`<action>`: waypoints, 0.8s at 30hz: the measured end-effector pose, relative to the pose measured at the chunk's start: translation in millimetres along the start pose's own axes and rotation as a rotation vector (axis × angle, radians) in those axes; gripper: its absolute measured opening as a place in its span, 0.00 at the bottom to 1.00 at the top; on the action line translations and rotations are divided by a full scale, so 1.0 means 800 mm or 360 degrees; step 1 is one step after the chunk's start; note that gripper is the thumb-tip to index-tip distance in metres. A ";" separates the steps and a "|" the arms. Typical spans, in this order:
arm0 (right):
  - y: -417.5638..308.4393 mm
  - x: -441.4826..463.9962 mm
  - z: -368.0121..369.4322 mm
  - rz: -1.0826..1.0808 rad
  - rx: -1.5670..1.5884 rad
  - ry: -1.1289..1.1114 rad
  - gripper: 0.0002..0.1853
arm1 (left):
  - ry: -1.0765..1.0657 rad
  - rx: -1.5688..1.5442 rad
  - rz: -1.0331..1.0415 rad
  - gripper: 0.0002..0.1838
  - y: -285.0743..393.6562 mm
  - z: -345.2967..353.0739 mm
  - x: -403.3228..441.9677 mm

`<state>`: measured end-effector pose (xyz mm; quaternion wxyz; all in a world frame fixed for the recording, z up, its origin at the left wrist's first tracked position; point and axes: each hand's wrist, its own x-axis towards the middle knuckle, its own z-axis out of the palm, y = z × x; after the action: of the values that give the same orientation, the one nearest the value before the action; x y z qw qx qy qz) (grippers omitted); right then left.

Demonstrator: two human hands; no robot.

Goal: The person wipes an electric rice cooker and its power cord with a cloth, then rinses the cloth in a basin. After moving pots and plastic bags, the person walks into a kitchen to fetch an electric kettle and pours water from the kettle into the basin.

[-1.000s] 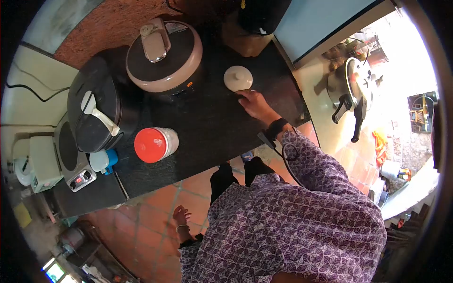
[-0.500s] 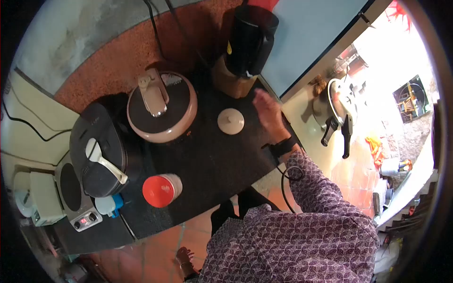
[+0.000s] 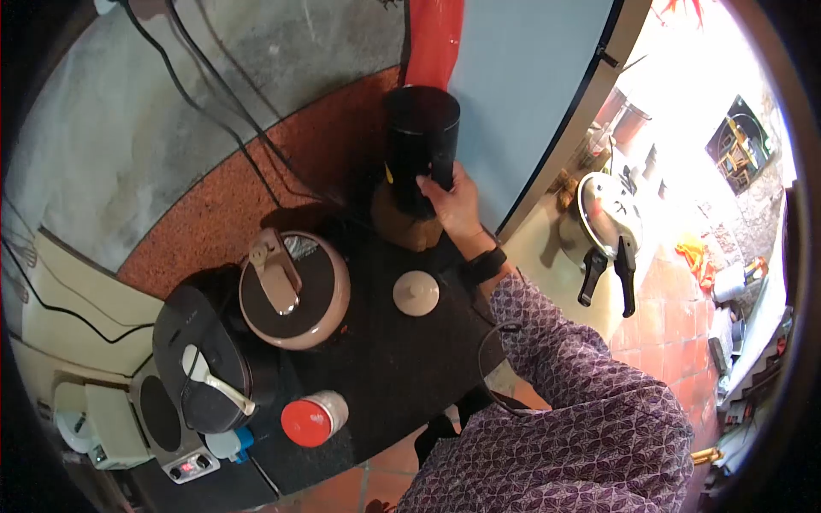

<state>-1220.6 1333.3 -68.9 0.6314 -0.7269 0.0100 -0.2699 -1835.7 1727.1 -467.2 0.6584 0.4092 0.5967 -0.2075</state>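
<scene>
My right hand (image 3: 455,205) is wrapped round the handle of a black pitcher-like appliance (image 3: 419,137), which stands on a brown base (image 3: 406,224) at the back of the dark counter. A round cream lid (image 3: 416,293) with a knob lies on the counter below my right wrist. To its left is a rice cooker (image 3: 318,303) with a beige rim. Nearer the front edge stands a jar with a red lid (image 3: 306,422). At the bottom edge, a small dark part of my left hand (image 3: 379,506) shows, its fingers unclear.
A black cooker (image 3: 209,342) with a white rice paddle (image 3: 218,382) on top stands left, beside a hot plate (image 3: 162,415) and a blue-and-white cup (image 3: 229,445). A steel pressure cooker (image 3: 603,218) is on the right. Cables hang down the wall.
My right hand has moved from the cream lid up to the black appliance and closed on its handle. The view has shifted upward, and my left hand has almost left the frame.
</scene>
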 end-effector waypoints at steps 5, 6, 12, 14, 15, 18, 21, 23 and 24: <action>-0.001 0.011 0.002 -0.0003 0.0117 0.0160 0.14 | -0.0058 0.0040 -0.0012 0.16 0.044 0.062 0.016; 0.001 0.014 -0.001 0.0082 0.0050 0.0228 0.13 | -0.0076 0.0048 -0.0008 0.16 0.054 0.071 0.017; -0.013 0.019 0.000 0.0057 0.0160 0.0342 0.12 | -0.0151 0.0079 0.0023 0.15 0.103 0.110 0.021; -0.011 0.022 0.000 -0.0023 0.0145 0.0332 0.12 | -0.0171 0.0078 0.0034 0.15 0.115 0.120 0.019; -0.010 0.024 -0.001 -0.0091 0.0109 0.0333 0.12 | -0.0180 0.0087 0.0045 0.15 0.122 0.126 0.018; -0.015 0.034 -0.005 -0.0143 0.0033 0.0316 0.13 | -0.0209 0.0084 0.0067 0.15 0.142 0.143 0.014; -0.027 0.040 -0.011 -0.0222 0.0050 0.0331 0.14 | -0.0231 0.0105 0.0077 0.15 0.154 0.155 0.011; -0.040 0.036 -0.019 -0.0215 0.0022 0.0312 0.14 | -0.0240 0.0127 0.0090 0.15 0.163 0.163 0.010; -0.045 0.035 -0.021 -0.0132 0.0065 0.0287 0.14 | -0.0248 0.0128 0.0095 0.15 0.166 0.166 0.009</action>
<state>-1215.3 1315.3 -24.3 0.6310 -0.6864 0.0313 -0.3602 -1651.3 1701.3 -441.5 0.6916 0.4356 0.5224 -0.2428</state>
